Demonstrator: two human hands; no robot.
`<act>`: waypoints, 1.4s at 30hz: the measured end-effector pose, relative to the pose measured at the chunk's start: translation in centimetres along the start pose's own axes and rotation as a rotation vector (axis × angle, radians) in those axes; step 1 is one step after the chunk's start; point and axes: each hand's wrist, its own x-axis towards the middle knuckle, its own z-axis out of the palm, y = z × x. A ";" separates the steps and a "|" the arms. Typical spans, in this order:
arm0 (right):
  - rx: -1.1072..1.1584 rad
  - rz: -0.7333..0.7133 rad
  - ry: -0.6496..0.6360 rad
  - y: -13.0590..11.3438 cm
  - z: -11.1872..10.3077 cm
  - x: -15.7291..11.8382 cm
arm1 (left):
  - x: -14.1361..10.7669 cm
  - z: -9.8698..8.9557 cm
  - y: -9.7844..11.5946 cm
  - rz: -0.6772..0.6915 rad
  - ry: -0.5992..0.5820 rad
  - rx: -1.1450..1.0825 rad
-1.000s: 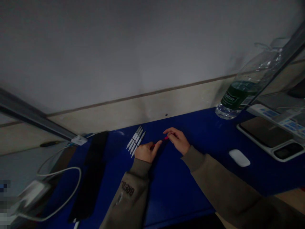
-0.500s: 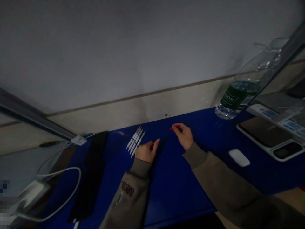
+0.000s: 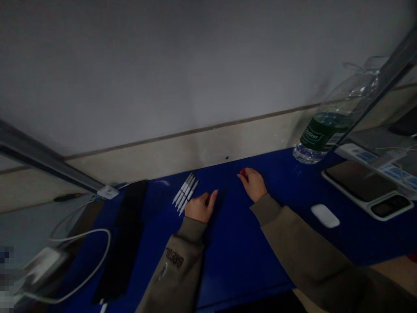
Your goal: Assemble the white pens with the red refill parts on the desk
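Note:
My right hand [image 3: 254, 184] is closed in a pinch above the blue table [image 3: 241, 252]. Between its thumb and fingers shows a small red piece [image 3: 243, 171], too small to name. To its left, my left hand [image 3: 200, 206] is curled with the thumb pressed toward the fingers. A hint of red shows beside that thumb, but what the hand grips is mostly hidden. Just left of this hand, touching or nearly so, several white pens [image 3: 185, 191] lie side by side, slanted, with grey ends toward the wall.
A large clear bottle [image 3: 321, 134] with a green label stands by the wall at right. Near it are a white mouse-shaped object [image 3: 325, 216] and a flat scale-like device [image 3: 365, 182]. A black strip [image 3: 125, 243] and a white cable [image 3: 109, 248] lie at left.
The red piece in my right hand has turned from lying sideways, pointing left, to more upright, and less of it shows. My left hand stays in place.

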 end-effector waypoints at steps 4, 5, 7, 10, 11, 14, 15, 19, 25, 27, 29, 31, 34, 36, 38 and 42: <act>-0.059 -0.002 -0.044 0.4 0.3 -0.1 | -0.1 -0.1 0.3 -0.013 0.003 0.012; -0.067 0.002 -0.048 0.5 0.4 0.0 | -0.1 -0.1 0.3 -0.011 0.007 0.012; -0.072 0.006 -0.052 0.6 0.5 0.0 | -0.1 0.0 0.2 -0.001 0.015 0.007; -0.068 0.005 -0.057 0.6 0.6 0.0 | -0.1 0.2 -0.1 0.019 0.014 -0.005; -0.066 0.006 -0.059 0.7 0.6 0.0 | -0.1 0.3 -0.1 0.023 0.012 -0.007; -0.049 0.020 -0.061 0.7 0.6 0.0 | -0.1 0.4 -0.2 0.022 0.007 -0.007; -0.038 0.027 -0.059 0.7 0.5 0.1 | -0.1 0.4 -0.2 0.021 0.006 -0.006; 0.023 0.071 -0.041 0.4 0.5 0.0 | -0.1 0.3 0.0 0.019 0.007 0.002; 0.177 0.141 0.222 -1.7 -0.8 -0.2 | -0.1 0.3 -0.1 0.026 -0.001 -0.006; 0.224 0.165 0.312 -2.6 -1.8 -0.3 | -0.1 0.4 -0.2 0.046 -0.005 -0.018; 0.292 0.130 0.347 -3.4 -2.8 -0.4 | -0.1 0.5 -0.2 0.098 -0.009 -0.039; 0.384 0.035 0.274 -4.1 -3.6 -0.7 | -0.3 0.6 -0.2 0.183 -0.015 -0.075; 0.490 -0.117 0.012 -5.2 -3.9 -1.3 | -0.5 0.6 -0.1 0.290 -0.016 -0.122; 0.603 -0.126 -0.182 -6.1 -3.6 -1.9 | -0.6 0.6 -0.1 0.319 -0.012 -0.132; 0.682 -0.096 -0.305 -6.9 -3.0 -2.4 | -0.6 0.7 -0.1 0.334 -0.008 -0.140; 0.681 -0.122 -0.403 -7.8 -2.1 -2.9 | -0.4 1.2 -0.5 0.365 -0.014 -0.177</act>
